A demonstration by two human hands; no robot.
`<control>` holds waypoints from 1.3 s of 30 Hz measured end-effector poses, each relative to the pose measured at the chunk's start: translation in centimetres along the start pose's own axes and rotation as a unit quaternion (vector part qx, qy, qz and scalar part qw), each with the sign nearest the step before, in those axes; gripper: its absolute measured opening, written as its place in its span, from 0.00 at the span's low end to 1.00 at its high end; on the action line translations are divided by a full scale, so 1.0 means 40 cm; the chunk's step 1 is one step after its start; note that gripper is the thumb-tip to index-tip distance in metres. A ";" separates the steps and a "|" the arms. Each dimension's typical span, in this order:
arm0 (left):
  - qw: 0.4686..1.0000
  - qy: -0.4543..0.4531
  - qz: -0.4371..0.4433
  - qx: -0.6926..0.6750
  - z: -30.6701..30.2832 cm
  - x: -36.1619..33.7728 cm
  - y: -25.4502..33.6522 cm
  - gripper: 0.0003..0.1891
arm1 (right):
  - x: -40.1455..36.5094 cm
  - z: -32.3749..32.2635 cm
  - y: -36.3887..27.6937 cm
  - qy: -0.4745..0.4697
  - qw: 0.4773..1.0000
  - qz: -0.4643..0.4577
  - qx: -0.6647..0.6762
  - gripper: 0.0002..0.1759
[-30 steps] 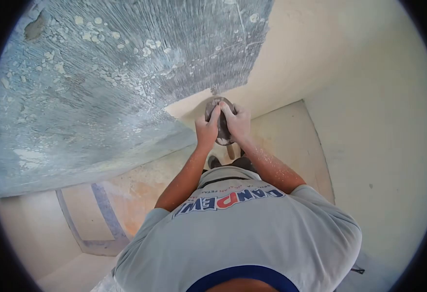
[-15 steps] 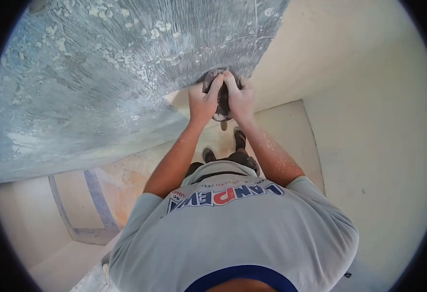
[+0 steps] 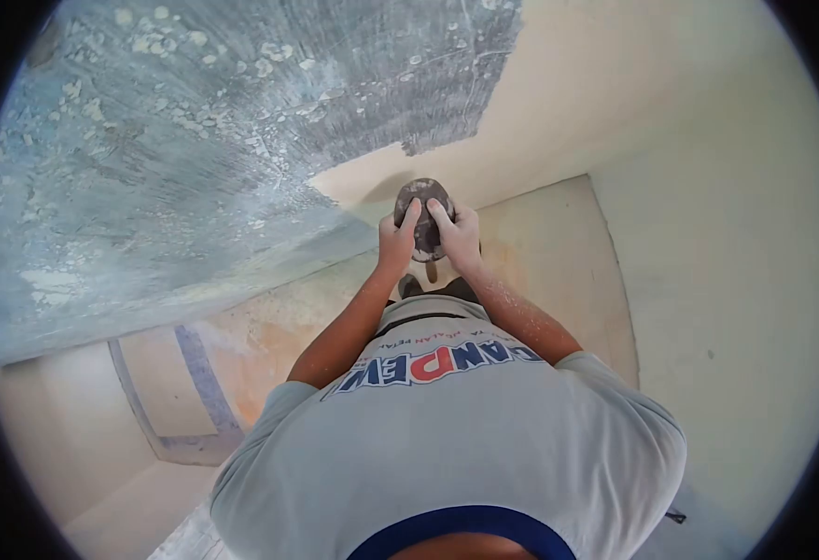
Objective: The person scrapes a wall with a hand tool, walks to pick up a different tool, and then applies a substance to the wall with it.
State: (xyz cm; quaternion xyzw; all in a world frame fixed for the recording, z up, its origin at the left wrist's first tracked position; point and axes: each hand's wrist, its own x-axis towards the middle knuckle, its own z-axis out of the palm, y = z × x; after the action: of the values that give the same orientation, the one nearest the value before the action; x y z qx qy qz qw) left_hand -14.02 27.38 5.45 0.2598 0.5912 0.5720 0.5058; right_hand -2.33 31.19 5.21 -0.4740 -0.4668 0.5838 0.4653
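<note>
Both hands grip a dark oval tool with pale plaster-like smears on it. A short brown piece like a handle end sticks out at its lower side. My left hand is closed round the left side, thumb pressed on the near face. My right hand holds the opposite side the same way, with pale dust on its skin. The exact kind of tool I cannot tell. Beyond it lies a cream-coated strip of wall, below the rough blue-grey surface.
Smooth pale wall runs along the right. Below, the stained floor stretches to the left, where a blue-bordered panel shows. A dark shoe is partly visible under the hands.
Both hands and the tool have come down toward my body, off the lower edge of the grey area. Cream coating now shows where they were.
</note>
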 end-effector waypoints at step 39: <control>0.988 0.063 0.141 0.026 0.045 0.013 0.036 0.15 | 0.034 0.038 -0.067 0.073 0.990 -0.090 -0.076 0.21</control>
State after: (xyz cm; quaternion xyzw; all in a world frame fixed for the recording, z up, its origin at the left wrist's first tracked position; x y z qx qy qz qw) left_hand -12.96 28.89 6.93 0.3168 0.5943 0.6371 0.3748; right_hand -3.71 32.71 7.87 -0.5057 -0.5155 0.4661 0.5111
